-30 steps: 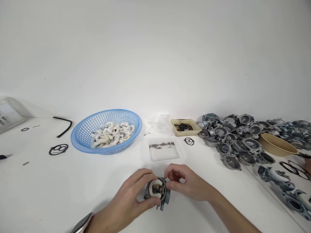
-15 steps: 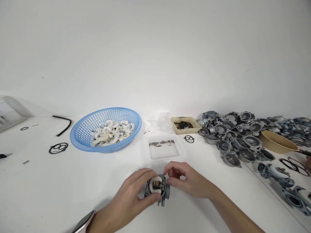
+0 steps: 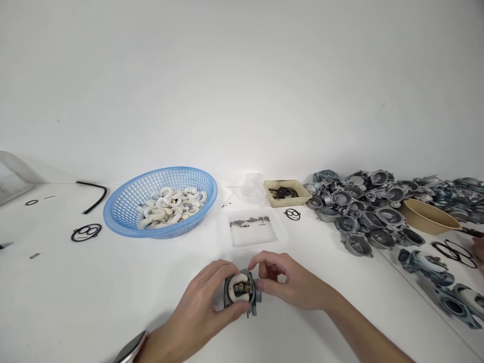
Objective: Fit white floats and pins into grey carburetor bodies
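Note:
A grey metal carburetor body (image 3: 254, 298) is held just above the white table, its open side turned up toward me. Seated in it is a white C-shaped float (image 3: 235, 291), with brass jets showing in the middle. My left hand (image 3: 202, 302) is closed around the left side, fingers at the far edge and thumb along the near edge. At the right side, my right hand (image 3: 287, 280) has index finger and thumb on the body's rim, other fingers curled. Any small part between those fingertips is hidden.
Beyond my hands lies a clear tray (image 3: 253, 242) of small metal pieces. A blue basket (image 3: 117, 222) holds white floats. A cream tray (image 3: 291, 202) holds black gaskets. Carburetor parts (image 3: 355, 217) pile up at right, near a tan bowl (image 3: 427, 217) and another person's hand (image 3: 479, 249).
The carburetor has turned slightly in my left hand, and its open side faces me more directly. My right index finger has shifted left along its far rim. The view has moved slightly.

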{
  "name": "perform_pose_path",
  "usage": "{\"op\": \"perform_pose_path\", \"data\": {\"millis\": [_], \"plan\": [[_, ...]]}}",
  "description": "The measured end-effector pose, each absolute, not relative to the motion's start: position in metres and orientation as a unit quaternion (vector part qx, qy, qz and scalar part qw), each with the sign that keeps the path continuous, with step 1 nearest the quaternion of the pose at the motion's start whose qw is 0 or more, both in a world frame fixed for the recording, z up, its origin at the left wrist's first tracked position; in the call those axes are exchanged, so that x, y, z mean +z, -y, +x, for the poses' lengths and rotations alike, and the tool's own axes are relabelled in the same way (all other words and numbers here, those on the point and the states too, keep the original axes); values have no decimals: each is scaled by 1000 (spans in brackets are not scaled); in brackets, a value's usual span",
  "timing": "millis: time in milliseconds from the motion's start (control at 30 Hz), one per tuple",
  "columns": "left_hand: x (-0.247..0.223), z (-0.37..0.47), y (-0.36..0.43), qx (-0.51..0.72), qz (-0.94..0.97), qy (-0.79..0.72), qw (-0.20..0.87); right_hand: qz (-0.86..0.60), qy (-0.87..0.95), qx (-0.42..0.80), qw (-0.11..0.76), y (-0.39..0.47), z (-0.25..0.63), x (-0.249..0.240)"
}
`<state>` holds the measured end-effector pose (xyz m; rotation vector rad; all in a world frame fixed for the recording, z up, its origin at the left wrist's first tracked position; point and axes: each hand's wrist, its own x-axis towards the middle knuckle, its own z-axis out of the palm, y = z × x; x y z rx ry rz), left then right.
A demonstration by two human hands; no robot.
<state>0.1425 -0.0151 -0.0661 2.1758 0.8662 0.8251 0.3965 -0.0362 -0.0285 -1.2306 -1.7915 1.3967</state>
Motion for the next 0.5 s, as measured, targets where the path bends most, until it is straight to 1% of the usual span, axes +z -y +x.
{"op": "perform_pose_path", "data": {"millis": [500], "plan": [[-65,143,15,304,826,-344,326,-449,672,521,274,38,395,-28]]}}
